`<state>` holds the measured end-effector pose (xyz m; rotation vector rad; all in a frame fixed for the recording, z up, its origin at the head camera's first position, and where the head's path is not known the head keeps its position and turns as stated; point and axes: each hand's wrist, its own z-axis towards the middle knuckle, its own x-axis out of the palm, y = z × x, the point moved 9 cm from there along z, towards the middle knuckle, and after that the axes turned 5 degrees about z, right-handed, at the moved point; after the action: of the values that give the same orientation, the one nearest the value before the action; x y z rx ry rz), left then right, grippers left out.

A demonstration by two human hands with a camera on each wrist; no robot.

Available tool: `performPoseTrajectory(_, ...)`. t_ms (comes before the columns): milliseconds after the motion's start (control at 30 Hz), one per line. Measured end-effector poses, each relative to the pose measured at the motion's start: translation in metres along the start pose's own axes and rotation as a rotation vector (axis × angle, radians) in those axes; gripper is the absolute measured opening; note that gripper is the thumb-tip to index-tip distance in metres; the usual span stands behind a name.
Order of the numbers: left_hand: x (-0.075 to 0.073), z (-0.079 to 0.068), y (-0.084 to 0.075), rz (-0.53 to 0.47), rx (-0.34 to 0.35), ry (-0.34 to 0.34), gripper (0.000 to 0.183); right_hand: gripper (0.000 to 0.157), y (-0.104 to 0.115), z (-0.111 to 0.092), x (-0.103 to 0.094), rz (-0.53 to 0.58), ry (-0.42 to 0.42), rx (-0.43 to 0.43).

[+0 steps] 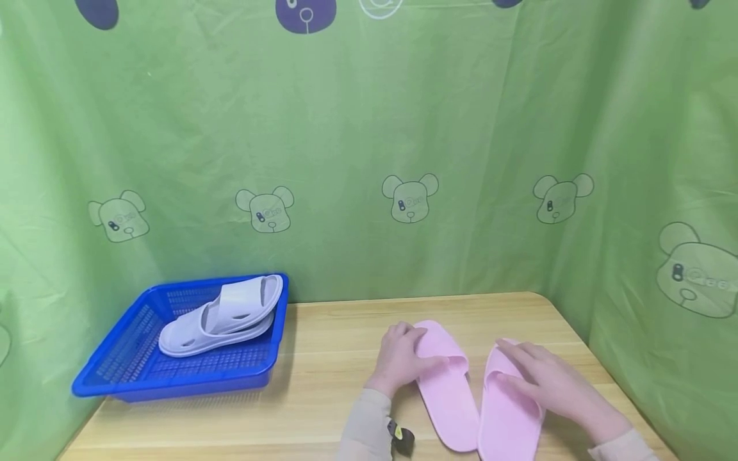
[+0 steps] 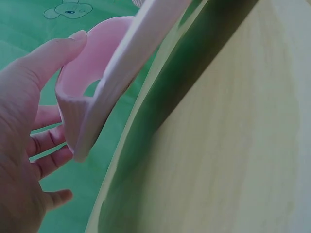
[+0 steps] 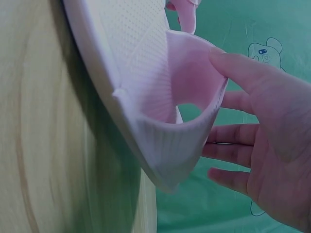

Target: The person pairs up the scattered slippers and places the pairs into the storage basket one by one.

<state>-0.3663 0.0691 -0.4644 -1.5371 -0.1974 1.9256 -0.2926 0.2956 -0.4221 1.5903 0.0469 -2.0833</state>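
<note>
Two pink slippers sit side by side at the right of the head view, their heels close together and toes spread apart. My left hand (image 1: 399, 360) pinches the strap of the left slipper (image 1: 452, 403), thumb at the strap's opening and fingers along its outer side. On the other one, the right slipper (image 1: 506, 426), my right hand (image 1: 556, 384) holds the strap the same way, thumb at the edge of the opening. Both wrist views show the soles tilted over the wooden tabletop, with a dark shadow beneath each.
A blue plastic basket (image 1: 173, 388) stands at the left of the wooden table (image 1: 323, 365). In it lies a pair of light grey slippers (image 1: 190, 336), one partly on the other. Green curtains (image 1: 346, 128) with bear-head prints hang behind and at both sides.
</note>
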Motion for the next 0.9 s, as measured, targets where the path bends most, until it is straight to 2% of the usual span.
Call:
performPoseTrajectory(267, -0.01, -0.001, 0.01, -0.045, -0.058, -0.05, 0.079, 0.062, -0.002, 0.001, -0.005, -0.009, -0.041, 0.013)
performPoseTrajectory(500, -0.012, 0.0, 0.013, -0.04, -0.062, -0.092, 0.077, 0.063, -0.004, 0.001, -0.008, -0.03, -0.061, 0.046)
performPoseTrajectory(900, -0.018, 0.002, 0.026, -0.062, -0.124, -0.144, 0.078, 0.065, -0.006, 0.005, -0.009, -0.078, -0.104, 0.072)
